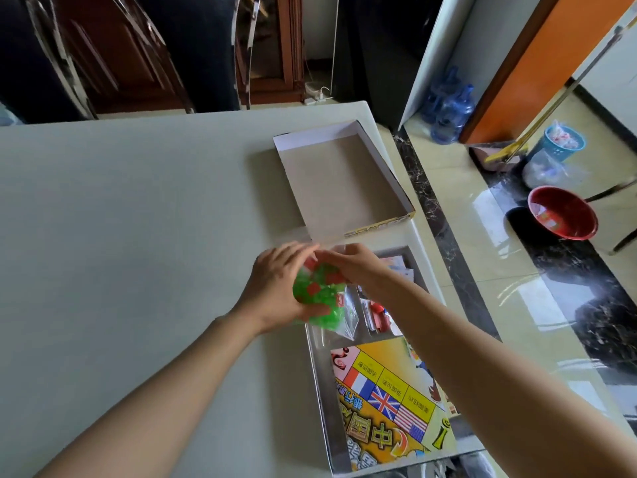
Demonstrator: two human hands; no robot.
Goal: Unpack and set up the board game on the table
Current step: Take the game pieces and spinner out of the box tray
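Note:
A clear plastic bag (322,298) full of green and red game pieces is held just above the far end of the open game box (324,391). My left hand (275,288) grips the bag from the left side. My right hand (358,267) pinches the bag's top edge. In the box lies the folded yellow game board (389,405) with flags printed on it, and beyond it small packets with red pieces and cards (377,315). The empty box lid (339,181) lies upside down farther back on the table.
The pale table (138,236) stretches to the left. Its right edge runs close beside the box. Dark chairs (51,63) stand at the far side. On the tiled floor to the right are a red basin (565,215), a blue basket (563,143) and water bottles (451,108).

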